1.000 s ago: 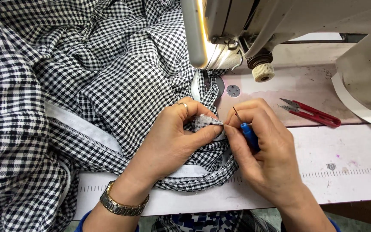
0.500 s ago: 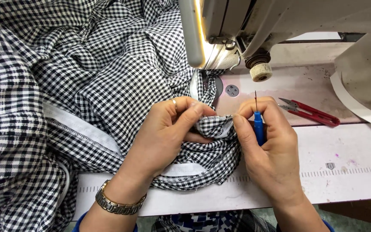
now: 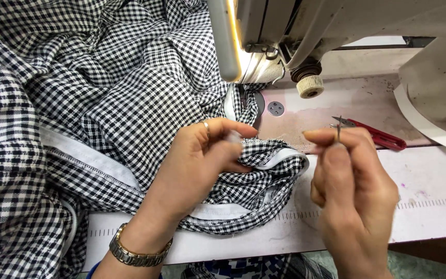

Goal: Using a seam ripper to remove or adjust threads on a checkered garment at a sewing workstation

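While the left hand (image 3: 202, 155) rests on the checked cloth (image 3: 120, 93), its fingers curl in and pinch a folded edge of it. That hand has a ring on one finger and a metal watch (image 3: 135, 253) on the wrist, and the wrist comes up from the bottom of the picture. The pinched edge has a white strip (image 3: 280, 157) along it and lies on the tabletop (image 3: 429, 206), just in front of the sewing machine (image 3: 305, 31).

Lifted a little above the tabletop, the right hand (image 3: 352, 191) is apart from the cloth. Its thumb and first finger press together on a thin metal tool (image 3: 339, 129) that points straight up. The other fingers are bent in under the hand.

Behind the right hand, small red snips (image 3: 378, 137) lie flat near the machine. The big heap of cloth fills the left side.
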